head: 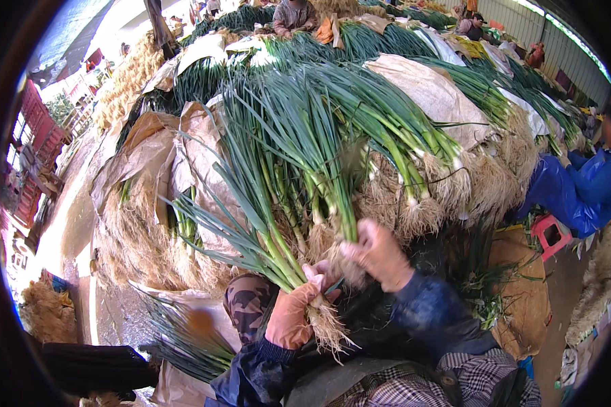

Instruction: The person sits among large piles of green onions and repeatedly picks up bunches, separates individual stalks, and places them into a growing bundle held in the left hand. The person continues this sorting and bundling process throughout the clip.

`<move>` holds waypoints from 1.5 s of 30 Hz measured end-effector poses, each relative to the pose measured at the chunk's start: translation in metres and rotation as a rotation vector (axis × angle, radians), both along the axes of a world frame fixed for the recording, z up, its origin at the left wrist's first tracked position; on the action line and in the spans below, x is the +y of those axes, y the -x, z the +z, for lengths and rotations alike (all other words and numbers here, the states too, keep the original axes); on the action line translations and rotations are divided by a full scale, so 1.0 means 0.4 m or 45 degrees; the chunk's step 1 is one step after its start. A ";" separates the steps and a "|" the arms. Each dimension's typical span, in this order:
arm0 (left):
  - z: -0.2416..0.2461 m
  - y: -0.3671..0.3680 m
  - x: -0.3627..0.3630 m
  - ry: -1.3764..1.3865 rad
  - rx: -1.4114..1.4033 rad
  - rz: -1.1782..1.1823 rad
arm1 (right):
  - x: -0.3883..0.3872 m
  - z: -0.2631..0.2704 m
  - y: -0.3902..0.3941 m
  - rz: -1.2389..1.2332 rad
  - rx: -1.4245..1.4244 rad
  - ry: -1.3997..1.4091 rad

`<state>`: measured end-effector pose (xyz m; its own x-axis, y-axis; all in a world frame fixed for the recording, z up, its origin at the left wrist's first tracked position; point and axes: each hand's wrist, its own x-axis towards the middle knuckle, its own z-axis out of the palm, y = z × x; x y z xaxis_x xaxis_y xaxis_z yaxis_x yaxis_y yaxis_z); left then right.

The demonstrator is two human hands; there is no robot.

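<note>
My left hand (293,313) in an orange-tan glove is closed around a small bunch of green onions (272,252). Their leaves point up and left, and pale roots hang below the fist. Beside it, my right hand (379,254), gloved alike and blurred, has its fingertips at the lower stalk of another green onion (347,226). Whether those fingers grip the stalk cannot be made out. Right in front of both hands rises a large heap of green onions (305,122), leaves away from me and shaggy roots (323,241) towards me.
Tan sacking (430,96) covers parts of the heap. More green onions (188,336) lie at lower left. At right, a person in a blue apron (565,188) works near a pink stool (550,234). Brown sheeting (519,290) with leaf scraps covers some floor. Another person (293,18) is behind the heap.
</note>
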<state>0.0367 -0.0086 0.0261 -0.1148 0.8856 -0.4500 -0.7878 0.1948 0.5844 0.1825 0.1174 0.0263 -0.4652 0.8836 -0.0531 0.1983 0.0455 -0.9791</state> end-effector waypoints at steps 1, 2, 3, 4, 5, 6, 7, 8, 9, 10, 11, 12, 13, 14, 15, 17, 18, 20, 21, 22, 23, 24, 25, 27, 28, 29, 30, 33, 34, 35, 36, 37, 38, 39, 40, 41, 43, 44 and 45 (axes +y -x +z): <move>-0.006 -0.007 0.001 0.005 0.017 0.019 | -0.033 0.005 0.008 -0.007 0.112 0.207; -0.010 -0.007 0.005 0.007 -0.001 -0.009 | -0.058 0.014 0.013 0.132 -0.081 -0.096; -0.013 -0.011 0.004 0.018 0.026 0.026 | -0.073 0.024 0.018 0.248 -0.331 -0.247; -0.013 -0.010 0.005 0.036 0.055 0.077 | -0.072 0.035 0.016 0.361 -0.593 -0.482; -0.012 -0.014 0.004 0.050 0.087 0.130 | -0.070 0.046 0.011 0.385 -0.516 -0.439; -0.008 -0.011 -0.003 0.121 0.082 0.155 | -0.055 0.053 0.006 0.459 -0.456 -0.366; -0.002 -0.008 -0.011 0.093 0.104 0.112 | -0.042 0.063 -0.005 0.570 -0.457 -0.247; 0.004 -0.007 -0.022 0.068 0.107 0.093 | -0.033 0.067 0.001 0.485 -0.224 0.156; 0.009 -0.007 -0.030 -0.029 0.076 0.091 | -0.025 0.074 0.001 0.402 -0.099 0.255; 0.016 -0.007 -0.044 0.029 0.093 0.081 | -0.025 0.076 0.010 0.411 0.116 0.361; 0.022 -0.011 -0.060 0.055 0.128 0.044 | -0.021 0.082 0.026 0.265 0.254 0.440; 0.031 -0.010 -0.077 0.033 0.159 0.037 | -0.033 0.087 0.040 0.294 0.157 0.173; 0.037 -0.011 -0.090 0.019 0.210 0.033 | -0.050 0.092 0.065 0.334 0.280 0.100; 0.039 -0.007 -0.100 -0.380 0.028 0.050 | -0.055 0.097 0.081 0.289 0.300 -0.054; 0.041 -0.004 -0.111 -0.457 0.030 0.108 | -0.064 0.102 0.095 0.366 0.330 -0.196; 0.035 0.016 -0.115 -0.296 0.045 0.173 | -0.055 0.099 0.132 0.222 0.106 -0.484; 0.023 0.018 -0.104 -0.231 0.170 0.236 | -0.051 0.090 0.146 0.218 -0.107 -0.603; 0.000 0.016 -0.092 -0.085 0.147 0.309 | -0.043 0.061 0.157 0.100 -0.359 -0.963; -0.012 0.012 -0.083 -0.012 0.115 0.350 | -0.043 0.040 0.155 0.108 -0.506 -0.752; -0.022 0.010 -0.083 0.087 0.011 0.348 | -0.051 0.015 0.145 0.003 -0.235 -0.794; -0.031 0.010 -0.078 0.318 -0.070 0.354 | -0.069 -0.011 0.129 -0.096 0.014 -0.753; -0.036 0.008 -0.077 0.171 -0.121 0.336 | -0.085 -0.035 0.116 -0.029 -0.163 -0.546; -0.040 0.007 -0.075 0.168 -0.163 0.356 | -0.109 -0.056 0.102 0.079 -0.025 -0.810; -0.041 0.003 -0.077 0.044 -0.166 0.289 | -0.132 -0.075 0.075 0.240 -0.134 -0.471; -0.037 0.001 -0.082 0.039 -0.176 0.280 | -0.131 -0.071 0.066 0.384 0.403 0.042; -0.032 0.000 -0.089 -0.028 -0.206 0.270 | -0.131 -0.059 0.060 0.254 0.409 0.253; -0.025 0.001 -0.102 -0.051 -0.284 0.220 | -0.122 -0.039 0.059 0.361 0.424 0.346; -0.012 -0.002 -0.132 -0.409 -0.588 0.137 | -0.074 0.039 0.088 0.720 0.638 0.579; -0.010 -0.003 -0.143 -0.475 -0.630 0.120 | -0.061 0.064 0.106 0.748 0.599 0.605; -0.008 0.000 -0.150 -0.405 -0.545 0.119 | -0.052 0.082 0.129 0.831 0.608 0.622; -0.007 0.002 -0.158 -0.385 -0.466 0.100 | -0.048 0.094 0.150 0.828 0.543 0.630; -0.007 0.006 -0.161 -0.410 -0.411 0.055 | -0.049 0.098 0.171 0.874 0.577 0.634; -0.008 0.011 -0.167 -0.175 -0.235 0.132 | -0.052 0.091 0.194 0.753 0.349 0.376; -0.012 0.018 -0.167 0.036 -0.066 0.153 | -0.057 0.079 0.212 0.698 0.304 0.120; -0.018 0.022 -0.163 0.024 -0.067 0.173 | -0.065 0.060 0.225 0.593 0.297 -0.034; -0.026 0.029 -0.156 -0.046 -0.081 0.193 | -0.071 0.037 0.230 0.509 0.190 -0.097; -0.045 0.028 -0.147 0.076 -0.012 0.338 | -0.080 -0.007 0.225 0.340 -0.257 -0.246; -0.056 0.027 -0.144 0.058 -0.007 0.358 | -0.086 -0.025 0.222 0.357 -0.147 -0.048; -0.065 0.027 -0.145 0.131 -0.006 0.391 | -0.090 -0.037 0.213 0.426 -0.019 -0.066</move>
<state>0.0260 -0.0666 0.0003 -0.3675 0.7597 -0.5365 -0.8215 0.0054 0.5702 0.0971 0.0814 0.0115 -0.7293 0.6838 -0.0213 0.1785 0.1602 -0.9708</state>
